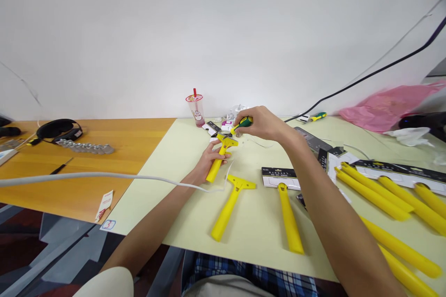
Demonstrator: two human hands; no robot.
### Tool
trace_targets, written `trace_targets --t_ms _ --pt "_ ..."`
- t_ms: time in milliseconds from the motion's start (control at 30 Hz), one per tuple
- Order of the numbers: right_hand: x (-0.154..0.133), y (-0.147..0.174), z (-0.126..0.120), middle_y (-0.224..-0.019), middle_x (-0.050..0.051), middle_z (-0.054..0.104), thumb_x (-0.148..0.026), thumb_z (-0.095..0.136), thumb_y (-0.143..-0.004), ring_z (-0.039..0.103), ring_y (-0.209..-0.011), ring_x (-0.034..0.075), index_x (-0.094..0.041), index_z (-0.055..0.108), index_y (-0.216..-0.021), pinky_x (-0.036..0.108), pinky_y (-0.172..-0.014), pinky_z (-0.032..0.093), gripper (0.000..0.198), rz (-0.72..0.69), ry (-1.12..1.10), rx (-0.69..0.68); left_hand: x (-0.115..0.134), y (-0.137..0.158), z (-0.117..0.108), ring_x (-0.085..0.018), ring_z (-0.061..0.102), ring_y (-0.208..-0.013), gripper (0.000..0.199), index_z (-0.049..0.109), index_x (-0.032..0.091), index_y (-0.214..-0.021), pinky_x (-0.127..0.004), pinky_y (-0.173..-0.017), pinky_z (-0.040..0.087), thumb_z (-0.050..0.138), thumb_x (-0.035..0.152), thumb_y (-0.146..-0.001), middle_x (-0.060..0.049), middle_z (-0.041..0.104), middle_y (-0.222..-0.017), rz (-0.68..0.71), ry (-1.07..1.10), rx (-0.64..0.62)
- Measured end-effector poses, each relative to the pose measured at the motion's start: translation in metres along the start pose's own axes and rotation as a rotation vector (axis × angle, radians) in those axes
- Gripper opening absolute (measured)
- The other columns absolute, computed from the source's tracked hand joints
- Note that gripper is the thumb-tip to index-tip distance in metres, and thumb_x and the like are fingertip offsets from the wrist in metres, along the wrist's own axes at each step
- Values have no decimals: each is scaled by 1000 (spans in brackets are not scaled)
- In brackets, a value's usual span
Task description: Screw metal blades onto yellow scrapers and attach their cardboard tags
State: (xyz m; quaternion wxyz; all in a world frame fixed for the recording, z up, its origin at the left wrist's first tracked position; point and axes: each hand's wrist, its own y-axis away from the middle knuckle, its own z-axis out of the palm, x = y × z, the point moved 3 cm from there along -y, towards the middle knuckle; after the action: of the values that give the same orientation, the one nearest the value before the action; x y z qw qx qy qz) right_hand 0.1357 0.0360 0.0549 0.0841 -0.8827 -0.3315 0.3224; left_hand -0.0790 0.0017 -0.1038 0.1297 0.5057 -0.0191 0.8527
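Note:
My left hand (208, 159) is closed around the handle of a yellow scraper (216, 165), its wide head tilted up and away from me. In my right hand (258, 122) is a screwdriver (244, 123) with a green and yellow handle. Its tip points down at the scraper's head; whether it touches a screw is too small to tell. A second yellow scraper (227, 209) lies on the table nearer to me. Right of it is a yellow handle (290, 222), its upper end at a black and white packaging card (278, 177).
Several yellow handles (372, 192) and cards lie at the right, partly behind my right forearm. A plastic cup (197, 110) with a red straw stands near the wall. A white cable (139, 177) crosses the view before my left forearm. A pink bag (379, 106) lies at the back right.

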Motion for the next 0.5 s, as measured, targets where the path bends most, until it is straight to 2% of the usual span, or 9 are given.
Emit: trace_targets --t_ms 200,333,400,500 --pt "-5 0 4 -81 4 79 -32 79 -90 65 -67 18 -21 81 -90 31 -65 45 11 6 -7 39 -1 2 3 -21 78 -93 70 59 23 -126 -27 -69 56 84 4 -63 -11 74 -132 52 -47 29" --pt "-9 -4 14 -82 4 75 -34 74 -98 66 -74 20 -21 75 -98 32 -73 47 13 -54 32 127 4 4 6 -18 76 -92 73 58 24 -127 -26 -69 56 86 6 -62 -10 72 -134 94 -43 66" --pt "-14 -5 21 -92 7 75 -34 67 -103 67 -84 23 -21 72 -102 35 -80 48 14 -136 53 159 10 4 5 -18 75 -93 76 57 25 -129 -25 -69 56 87 6 -63 -8 72 -131 128 -36 92" --pt "-21 -4 31 -118 15 68 -26 57 -105 67 -94 24 -19 68 -111 37 -84 51 14 -235 33 151 25 7 2 -17 73 -91 76 55 27 -130 -24 -68 54 90 9 -65 -5 73 -124 217 -34 151"
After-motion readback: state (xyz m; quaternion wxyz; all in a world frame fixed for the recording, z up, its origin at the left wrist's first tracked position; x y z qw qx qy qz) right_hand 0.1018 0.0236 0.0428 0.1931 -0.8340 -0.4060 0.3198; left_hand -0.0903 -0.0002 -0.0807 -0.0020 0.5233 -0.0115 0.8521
